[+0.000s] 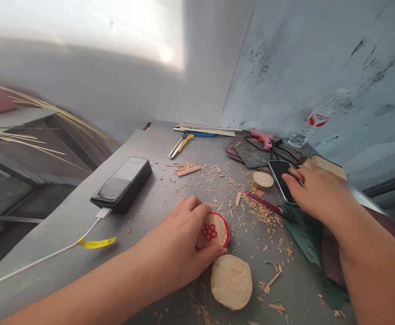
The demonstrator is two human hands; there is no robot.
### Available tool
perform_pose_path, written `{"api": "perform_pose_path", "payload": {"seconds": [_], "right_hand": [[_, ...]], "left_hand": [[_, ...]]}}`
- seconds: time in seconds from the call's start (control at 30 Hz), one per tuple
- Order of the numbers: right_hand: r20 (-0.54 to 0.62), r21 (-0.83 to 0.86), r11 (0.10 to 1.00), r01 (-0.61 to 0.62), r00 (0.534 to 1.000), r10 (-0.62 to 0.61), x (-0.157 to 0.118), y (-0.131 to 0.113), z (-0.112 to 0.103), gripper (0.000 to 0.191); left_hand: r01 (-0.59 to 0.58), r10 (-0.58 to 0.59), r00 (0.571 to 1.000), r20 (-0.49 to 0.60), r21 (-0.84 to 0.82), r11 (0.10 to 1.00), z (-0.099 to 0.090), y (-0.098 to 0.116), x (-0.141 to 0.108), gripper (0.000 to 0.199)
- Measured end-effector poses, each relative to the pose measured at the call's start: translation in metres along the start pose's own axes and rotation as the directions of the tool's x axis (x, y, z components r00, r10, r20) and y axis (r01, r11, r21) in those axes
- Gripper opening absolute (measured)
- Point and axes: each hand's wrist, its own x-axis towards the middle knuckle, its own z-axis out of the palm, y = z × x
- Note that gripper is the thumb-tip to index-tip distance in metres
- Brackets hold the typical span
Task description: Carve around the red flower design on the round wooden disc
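Note:
My left hand [187, 239] is closed on the edge of a round wood slice [218, 230]. This slice has a red rim and a red flower drawn on its face. A plain wood slice [232, 282] lies on the table just below it, near my thumb. My right hand [319, 194] is over the right side of a phone [282, 178] with a dark screen. Its fingers are curled, and a thin tan piece shows at their tips; I cannot make out what it is. Left of the phone lies a dark red-handled tool [263, 201], beside a smaller wood slice [262, 180].
Wood shavings [268, 219] litter the grey table [163, 180]. A black power bank [124, 183] with a white cable [58, 253] sits left. Behind are a yellow cutter [182, 144], thin sticks [207, 129], a pink glue gun [263, 138], sandpaper sheets [251, 151] and a water bottle [314, 122].

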Motion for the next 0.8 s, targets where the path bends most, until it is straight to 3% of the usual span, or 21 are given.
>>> {"api": "perform_pose_path", "payload": {"seconds": [0.17,0.47,0.63,0.8], "right_hand": [[0.174,-0.105,0.989,-0.107,0.977,0.125,0.016,0.026,0.032,0.054],[0.164,-0.037,0.993,-0.115,0.979,0.119,0.027,0.045,0.053,0.042],[0.136,0.029,0.992,-0.125,0.983,0.12,0.027,0.039,0.049,0.04],[0.1,0.077,0.987,-0.141,0.986,0.133,0.018,0.02,0.022,0.053]], "left_hand": [[-0.001,0.001,1.0,-0.005,0.023,1.0,0.001,0.002,-0.002,0.047],[-0.003,0.004,1.0,-0.009,0.038,0.999,0.001,0.004,-0.002,0.045],[-0.006,0.006,1.0,-0.005,0.046,0.999,0.002,0.003,-0.002,0.044],[-0.01,0.011,1.0,-0.015,0.039,0.999,0.003,0.001,-0.002,0.044]]}}
